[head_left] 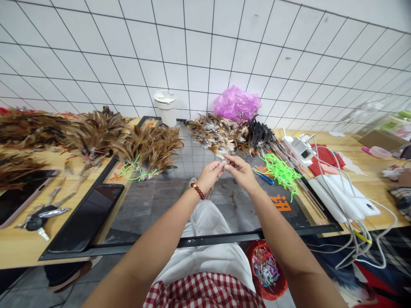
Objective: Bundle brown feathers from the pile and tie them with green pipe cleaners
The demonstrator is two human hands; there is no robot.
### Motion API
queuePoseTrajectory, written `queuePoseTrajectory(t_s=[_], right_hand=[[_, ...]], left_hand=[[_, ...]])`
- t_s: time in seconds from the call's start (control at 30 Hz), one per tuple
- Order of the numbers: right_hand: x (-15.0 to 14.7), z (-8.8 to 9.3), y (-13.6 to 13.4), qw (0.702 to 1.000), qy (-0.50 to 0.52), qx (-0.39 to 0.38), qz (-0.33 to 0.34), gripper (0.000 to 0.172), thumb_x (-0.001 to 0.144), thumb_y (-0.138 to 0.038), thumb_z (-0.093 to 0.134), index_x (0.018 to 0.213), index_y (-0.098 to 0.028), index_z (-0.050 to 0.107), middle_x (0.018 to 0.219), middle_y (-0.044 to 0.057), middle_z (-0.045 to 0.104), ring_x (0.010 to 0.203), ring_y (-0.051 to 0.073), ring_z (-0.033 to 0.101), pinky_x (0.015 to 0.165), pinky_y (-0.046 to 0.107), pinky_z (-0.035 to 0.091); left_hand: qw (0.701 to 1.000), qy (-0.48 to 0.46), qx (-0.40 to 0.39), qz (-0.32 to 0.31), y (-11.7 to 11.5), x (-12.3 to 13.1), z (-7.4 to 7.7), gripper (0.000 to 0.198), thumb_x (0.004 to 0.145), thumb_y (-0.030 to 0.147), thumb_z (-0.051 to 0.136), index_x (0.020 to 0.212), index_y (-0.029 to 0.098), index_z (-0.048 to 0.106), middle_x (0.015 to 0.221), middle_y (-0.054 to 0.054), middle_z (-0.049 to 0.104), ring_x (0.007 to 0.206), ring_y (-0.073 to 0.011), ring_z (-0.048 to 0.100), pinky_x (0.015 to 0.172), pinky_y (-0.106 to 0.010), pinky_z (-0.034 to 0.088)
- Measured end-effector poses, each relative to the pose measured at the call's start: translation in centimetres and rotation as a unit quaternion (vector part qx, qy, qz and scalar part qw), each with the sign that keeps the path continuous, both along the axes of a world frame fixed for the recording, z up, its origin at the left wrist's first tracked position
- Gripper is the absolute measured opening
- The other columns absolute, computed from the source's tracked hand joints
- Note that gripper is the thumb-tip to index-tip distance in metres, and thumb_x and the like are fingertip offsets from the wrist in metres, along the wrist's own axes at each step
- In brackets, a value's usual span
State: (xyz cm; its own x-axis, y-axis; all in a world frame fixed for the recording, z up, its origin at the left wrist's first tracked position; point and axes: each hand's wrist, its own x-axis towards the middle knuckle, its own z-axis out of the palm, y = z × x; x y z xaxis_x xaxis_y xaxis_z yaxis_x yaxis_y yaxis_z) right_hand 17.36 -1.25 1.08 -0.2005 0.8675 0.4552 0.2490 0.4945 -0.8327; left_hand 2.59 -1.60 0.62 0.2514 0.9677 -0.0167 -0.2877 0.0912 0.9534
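My left hand [210,174] and my right hand [241,171] meet over the glass table top [154,205], fingertips pinched together on a small pale feather [224,161] held between them. A bead bracelet [198,191] circles my left wrist. Just beyond my hands lies a heap of mixed brown, white and black feathers [224,134]. Neon green cords [281,171] lie right of my right hand. A bundle of brown feathers tied with green cord [150,147] lies to the left.
Long rows of brown feathers [48,128] cover the left table. A dark phone [86,216], keys [40,216], a white cup [165,107], a pink plastic bag [236,102], white power banks with cables [340,194] and a red bin [266,269] below are around.
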Motion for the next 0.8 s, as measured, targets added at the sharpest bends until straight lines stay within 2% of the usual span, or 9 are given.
queuePoseTrajectory(t_s=[0.1, 0.17, 0.27, 0.33, 0.43, 0.53, 0.63, 0.73, 0.8], right_hand=[[0.0, -0.1, 0.1, 0.998, 0.057, -0.029, 0.021, 0.021, 0.079, -0.039, 0.066, 0.091, -0.021, 0.069, 0.081, 0.002, 0.061, 0.075, 0.014, 0.057, 0.072, 0.029, 0.047], [-0.1, -0.2, 0.1, 0.995, 0.084, -0.048, 0.027, 0.020, 0.079, -0.040, 0.066, 0.078, -0.020, 0.067, 0.071, 0.000, 0.059, 0.069, 0.013, 0.055, 0.069, 0.028, 0.046], [-0.2, -0.3, 0.3, 0.993, 0.097, -0.069, 0.018, 0.023, 0.079, -0.041, 0.066, 0.073, -0.019, 0.064, 0.065, -0.001, 0.057, 0.064, 0.012, 0.053, 0.065, 0.027, 0.044], [-0.1, -0.4, 0.4, 0.994, 0.082, -0.077, -0.001, 0.025, 0.080, -0.043, 0.063, 0.074, -0.019, 0.063, 0.066, -0.001, 0.058, 0.064, 0.013, 0.053, 0.064, 0.026, 0.043], [0.9, -0.4, 0.7, 0.994, -0.021, -0.054, -0.092, 0.026, 0.084, -0.042, 0.056, 0.079, -0.019, 0.065, 0.069, 0.000, 0.058, 0.064, 0.013, 0.052, 0.064, 0.026, 0.041], [2.6, -0.2, 0.8, 0.961, -0.216, -0.018, -0.174, 0.015, 0.080, -0.032, 0.060, 0.078, -0.018, 0.067, 0.075, 0.002, 0.060, 0.067, 0.014, 0.053, 0.065, 0.026, 0.038], [3.7, -0.1, 0.8, 0.919, -0.350, -0.050, -0.172, 0.011, 0.076, -0.029, 0.064, 0.079, -0.019, 0.069, 0.081, 0.004, 0.062, 0.070, 0.015, 0.055, 0.065, 0.026, 0.037], [3.5, -0.3, 0.6, 0.898, -0.409, -0.086, -0.140, 0.012, 0.077, -0.029, 0.063, 0.081, -0.020, 0.069, 0.082, 0.004, 0.065, 0.071, 0.016, 0.057, 0.063, 0.026, 0.036], [2.9, -0.4, 0.6, 0.886, -0.440, -0.072, -0.127, 0.011, 0.080, -0.023, 0.058, 0.081, -0.019, 0.068, 0.084, 0.005, 0.066, 0.074, 0.017, 0.058, 0.065, 0.026, 0.036]], left_hand=[[0.999, 0.001, 0.002, -0.042, -0.2, 0.1, 0.0, 0.041, 0.070, 0.052, 0.068, 0.065, 0.014, 0.052, 0.051, 0.005, 0.039, 0.043, -0.0035, 0.028, 0.042, -0.019, 0.017], [0.998, -0.002, 0.009, -0.068, -0.3, 0.1, 0.0, 0.041, 0.071, 0.052, 0.066, 0.069, 0.014, 0.054, 0.052, 0.005, 0.039, 0.044, -0.0039, 0.028, 0.043, -0.019, 0.018], [0.997, 0.009, 0.018, -0.075, -0.4, 0.2, -0.1, 0.037, 0.074, 0.049, 0.064, 0.073, 0.013, 0.056, 0.054, 0.005, 0.040, 0.046, -0.0043, 0.029, 0.044, -0.019, 0.019], [0.998, 0.021, 0.020, -0.050, -0.3, 0.1, -0.1, 0.033, 0.074, 0.045, 0.065, 0.071, 0.013, 0.056, 0.055, 0.005, 0.040, 0.046, -0.0042, 0.029, 0.044, -0.019, 0.019], [1.000, 0.008, 0.002, 0.024, 0.1, -0.2, 0.0, 0.030, 0.076, 0.039, 0.063, 0.065, 0.014, 0.053, 0.052, 0.006, 0.036, 0.044, -0.0035, 0.026, 0.043, -0.019, 0.017], [0.995, -0.019, -0.027, 0.092, 0.4, -0.7, 0.3, 0.026, 0.080, 0.034, 0.059, 0.065, 0.014, 0.051, 0.050, 0.007, 0.032, 0.040, -0.0026, 0.021, 0.041, -0.019, 0.013], [0.990, -0.040, -0.053, 0.127, 0.8, -1.2, 0.6, 0.025, 0.082, 0.032, 0.057, 0.066, 0.014, 0.050, 0.049, 0.008, 0.032, 0.038, -0.0018, 0.019, 0.040, -0.018, 0.012], [0.987, -0.056, -0.065, 0.134, 1.0, -1.3, 0.6, 0.026, 0.082, 0.034, 0.058, 0.067, 0.015, 0.049, 0.049, 0.008, 0.032, 0.038, -0.0015, 0.019, 0.040, -0.017, 0.013], [0.988, -0.059, -0.058, 0.133, 1.1, -1.3, 0.4, 0.026, 0.081, 0.035, 0.059, 0.067, 0.015, 0.049, 0.049, 0.008, 0.033, 0.038, -0.0017, 0.020, 0.040, -0.017, 0.013]])
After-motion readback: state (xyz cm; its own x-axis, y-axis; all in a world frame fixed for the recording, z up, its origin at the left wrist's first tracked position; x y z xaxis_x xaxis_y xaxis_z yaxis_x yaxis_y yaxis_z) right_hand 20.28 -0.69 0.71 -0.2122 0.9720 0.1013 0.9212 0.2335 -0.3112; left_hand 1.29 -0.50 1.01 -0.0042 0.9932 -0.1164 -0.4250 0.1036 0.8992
